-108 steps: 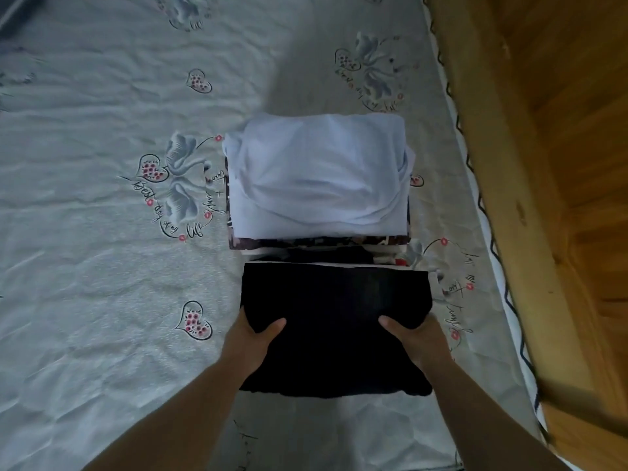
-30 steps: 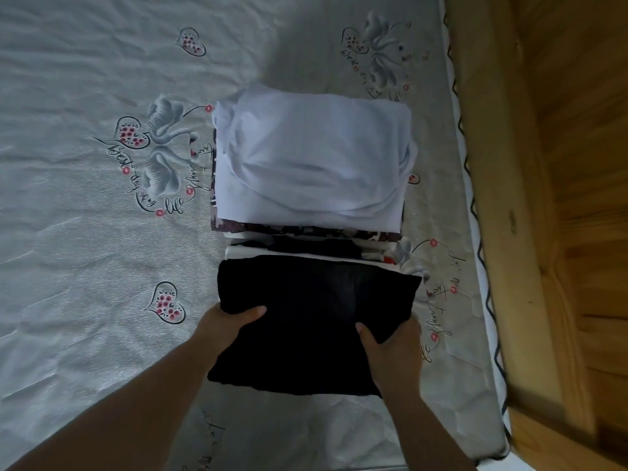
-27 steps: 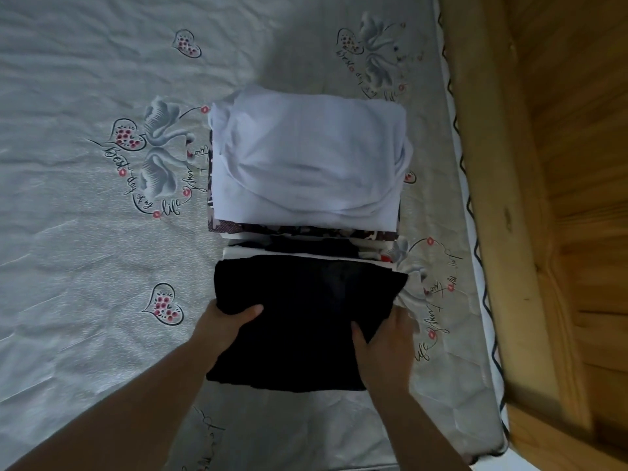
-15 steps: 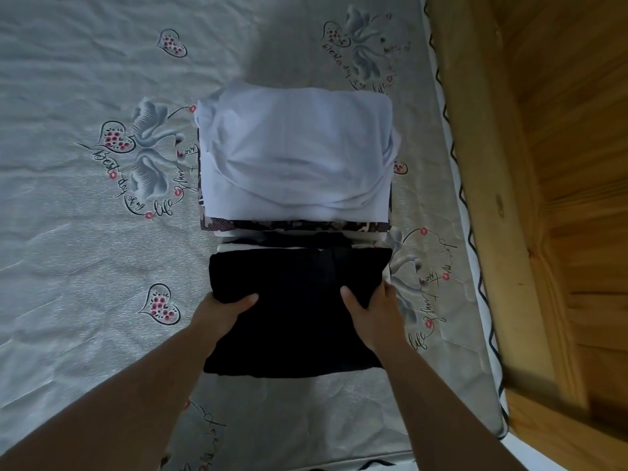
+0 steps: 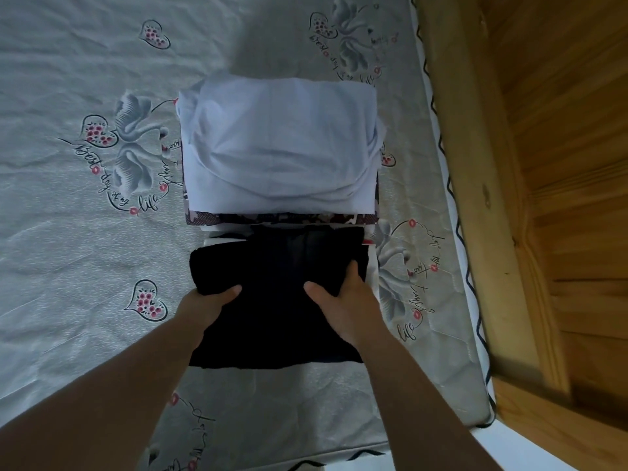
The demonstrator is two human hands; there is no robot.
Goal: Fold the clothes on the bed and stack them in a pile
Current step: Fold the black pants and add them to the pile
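Black garment [image 5: 272, 300]: folded, dark matte cloth, roughly rectangular, lying flat on the bed [image 5: 85, 232] at the near side of the pile [image 5: 278, 219], its far edge touching or overlapping the pile's base; narrower than 3.6 s ago, its right edge now drawn in level with the pile's right side, where before it reached well past; left far corner rounded into a soft roll.
Left hand [image 5: 204, 307]: grip clamped on the garment's left edge, thumb on top, fingers hidden beneath; much as half a second ago.
Right hand [image 5: 343, 300]: grip curled over the garment's right edge, thumb spread on the cloth, fingers wrapped round the side; moved inward from its earlier place at the far right corner.
Pile: several folded layers; top item a white garment [image 5: 278, 147], smooth thin cloth with soft curved creases, broadly rectangular; under it a dark patterned layer [image 5: 282, 218] showing as a speckled band, then pale edges lower down; position unchanged.
Bed: grey-silver sheet, fine-grained and wrinkled, printed with swans, hearts with pink dots and script lettering; zigzag-trimmed edge along the right.
Wooden frame [image 5: 475, 198]: pale planks, beside the bed's right edge; wooden boards [image 5: 577, 130] beyond, warm-toned, grained.
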